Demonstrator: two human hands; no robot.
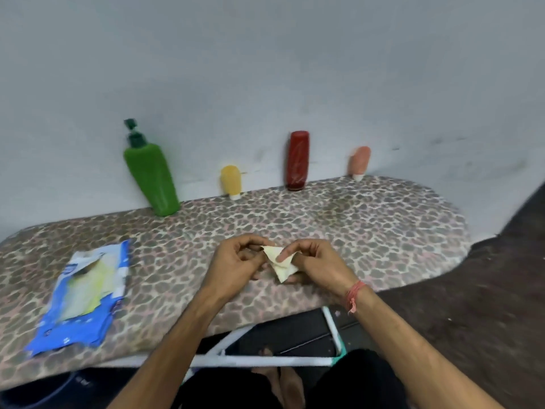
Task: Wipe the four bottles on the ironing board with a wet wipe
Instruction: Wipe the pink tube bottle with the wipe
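Note:
Along the back edge of the leopard-print ironing board (pixel 368 219), against the wall, stand a tall green pump bottle (pixel 152 178), a small yellow bottle (pixel 231 181), a red bottle (pixel 298 160) and a small peach bottle (pixel 359 162). Over the board's middle, my left hand (pixel 236 267) and my right hand (pixel 318 264) both pinch a folded pale wet wipe (pixel 280 264) between their fingers. Both hands are well in front of the bottles.
An opened blue and white wet wipe pack (pixel 85 293) lies flat on the left part of the board. The board's white frame (pixel 265 361) shows below its front edge. Dark floor (pixel 486 290) lies to the right, a grey wall behind.

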